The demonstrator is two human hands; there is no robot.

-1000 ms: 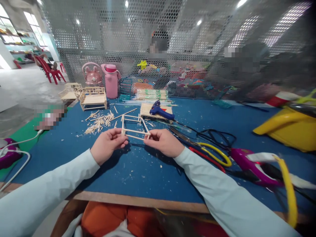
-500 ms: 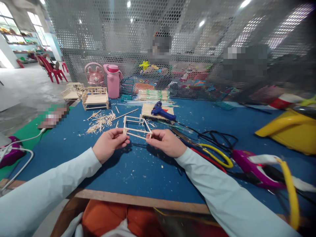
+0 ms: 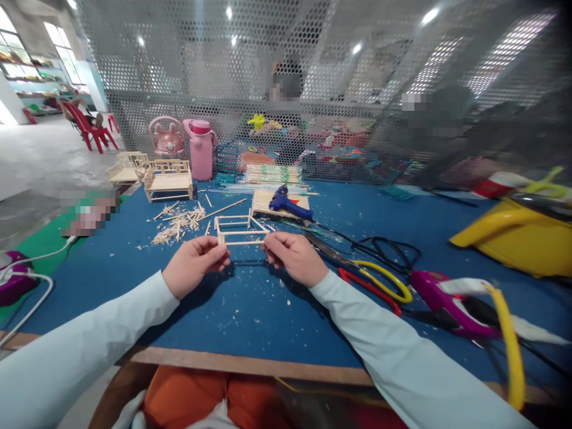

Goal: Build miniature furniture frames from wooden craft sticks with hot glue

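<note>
Between my hands, a small open frame of pale wooden sticks [image 3: 243, 242] is held just above the blue table. My left hand [image 3: 193, 264] pinches its near left corner, while my right hand [image 3: 297, 256] grips the near right corner. Fingertips hide both of those corners. Behind the frame, a blue glue gun [image 3: 289, 204] rests on a flat stack of wooden pieces [image 3: 263, 202]. Loose stick offcuts [image 3: 181, 226] lie scattered to the left. Beyond them stands a finished-looking miniature wooden bench [image 3: 167, 180], with a similar piece [image 3: 126, 168] beside it.
Scissors with yellow and red handles [image 3: 384, 280] lie right of my right hand, near black cable and a purple power strip [image 3: 451, 304]. A yellow dustpan-like object [image 3: 513, 232] sits far right. A pink bottle [image 3: 202, 152] stands before the perforated metal screen [image 3: 250, 65].
The stick frame has tilted slightly, its near bars now closer to level. Both hands still grip it. The whole view has shifted a little.
</note>
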